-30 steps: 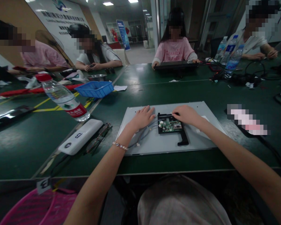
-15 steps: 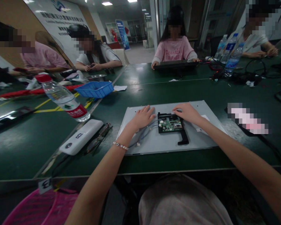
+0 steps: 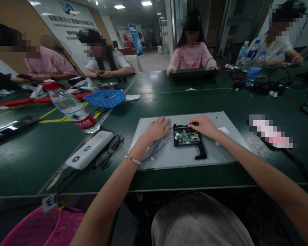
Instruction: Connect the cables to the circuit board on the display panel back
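A pale grey flat panel (image 3: 174, 160) lies on the table before me. On it sits a black plastic frame (image 3: 201, 150) holding a green circuit board (image 3: 187, 137). My left hand (image 3: 157, 130) rests flat on the panel's left part, fingers stretched out, left of the frame. Thin grey cables (image 3: 157, 147) run from the board past that hand's wrist. My right hand (image 3: 202, 124) is at the frame's far right corner, fingertips closed together against its upper edge. Whatever they pinch is too small to make out. A white label (image 3: 223, 130) partly shows behind the right wrist.
Left of the panel are eyeglasses (image 3: 108, 153), a white power bank (image 3: 90, 150), a tilted water bottle (image 3: 73, 109) and a blue tray (image 3: 105, 99). A blurred-out flat object (image 3: 270, 132) with a cable lies right. Several people sit around the table.
My right fingertips have shifted slightly left along the frame's upper edge. The small whitish spot at them no longer shows plainly. My left hand stays in place.
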Motion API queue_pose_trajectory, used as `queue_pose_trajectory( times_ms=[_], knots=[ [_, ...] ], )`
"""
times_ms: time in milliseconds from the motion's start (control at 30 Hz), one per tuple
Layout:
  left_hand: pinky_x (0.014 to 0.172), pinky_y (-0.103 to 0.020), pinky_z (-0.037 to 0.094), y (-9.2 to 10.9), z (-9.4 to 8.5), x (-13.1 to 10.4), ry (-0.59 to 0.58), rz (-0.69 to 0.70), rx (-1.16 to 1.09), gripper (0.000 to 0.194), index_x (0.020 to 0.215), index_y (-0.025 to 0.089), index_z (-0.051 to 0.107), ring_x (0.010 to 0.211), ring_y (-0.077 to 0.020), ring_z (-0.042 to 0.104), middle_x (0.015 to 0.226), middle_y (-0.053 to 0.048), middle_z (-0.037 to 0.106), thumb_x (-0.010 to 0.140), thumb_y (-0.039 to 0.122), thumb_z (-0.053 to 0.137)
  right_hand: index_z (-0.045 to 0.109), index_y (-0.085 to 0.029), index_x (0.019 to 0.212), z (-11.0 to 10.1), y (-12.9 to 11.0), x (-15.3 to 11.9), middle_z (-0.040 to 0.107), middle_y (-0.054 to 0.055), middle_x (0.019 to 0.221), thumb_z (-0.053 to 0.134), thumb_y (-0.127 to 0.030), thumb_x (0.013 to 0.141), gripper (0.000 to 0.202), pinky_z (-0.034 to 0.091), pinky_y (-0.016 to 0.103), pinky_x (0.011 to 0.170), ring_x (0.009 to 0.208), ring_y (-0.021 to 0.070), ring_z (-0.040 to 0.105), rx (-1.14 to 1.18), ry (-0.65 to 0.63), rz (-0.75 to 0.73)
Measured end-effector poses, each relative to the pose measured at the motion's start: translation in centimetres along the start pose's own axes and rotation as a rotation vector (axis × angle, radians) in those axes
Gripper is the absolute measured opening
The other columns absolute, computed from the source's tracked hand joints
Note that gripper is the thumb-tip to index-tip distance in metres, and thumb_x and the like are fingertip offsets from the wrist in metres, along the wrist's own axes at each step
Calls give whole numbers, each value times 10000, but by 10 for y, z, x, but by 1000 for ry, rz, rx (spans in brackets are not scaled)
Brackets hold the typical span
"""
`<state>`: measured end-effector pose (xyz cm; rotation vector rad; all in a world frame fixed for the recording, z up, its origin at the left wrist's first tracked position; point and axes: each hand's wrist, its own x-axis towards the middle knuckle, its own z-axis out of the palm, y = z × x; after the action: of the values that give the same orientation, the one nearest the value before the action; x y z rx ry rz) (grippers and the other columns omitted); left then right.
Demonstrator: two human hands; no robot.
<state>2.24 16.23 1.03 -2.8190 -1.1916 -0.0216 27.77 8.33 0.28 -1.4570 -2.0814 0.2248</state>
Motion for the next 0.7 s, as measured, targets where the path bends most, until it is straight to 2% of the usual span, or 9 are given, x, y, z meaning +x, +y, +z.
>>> queue_pose_trajectory(
  times_ms=[100,200,400,567,700],
  knots=[
    [1029,-460,341,1,-5,-2,18,16,4,501,1413,194,349,1326,-295,375,1455,-155,376,976,428,278,723,-195,946,-8,1,1,717,62,994,549,-220,873,191,472,334,858,954,198,634,11,16,26],
    [1026,-488,336,2,-9,-3,36,31,4,473,1380,207,391,1287,-294,419,1427,-139,422,970,426,303,718,-186,1000,-28,7,0,710,71,1052,550,-233,859,225,482,328,852,982,210,633,0,-10,103],
    [1116,-538,172,13,-18,-4,109,59,-14,415,1333,229,445,1277,-251,429,1384,-93,487,976,395,313,708,-172,1035,-67,37,-12,721,92,1025,647,-246,758,293,513,343,797,900,233,669,-94,-276,297],
    [1138,-511,120,28,-37,-8,179,192,-18,409,1350,231,424,1291,-226,408,1383,-79,482,986,367,296,721,-218,966,-72,49,-19,728,44,927,710,-249,657,311,520,291,678,811,214,677,-24,-479,262],
    [1123,-428,208,36,-46,-11,172,334,-27,423,1342,206,434,1290,-222,401,1389,-79,469,987,393,299,726,-231,883,-73,45,-18,719,21,836,723,-186,599,287,492,272,602,730,204,666,-57,-556,274]
  ],
)
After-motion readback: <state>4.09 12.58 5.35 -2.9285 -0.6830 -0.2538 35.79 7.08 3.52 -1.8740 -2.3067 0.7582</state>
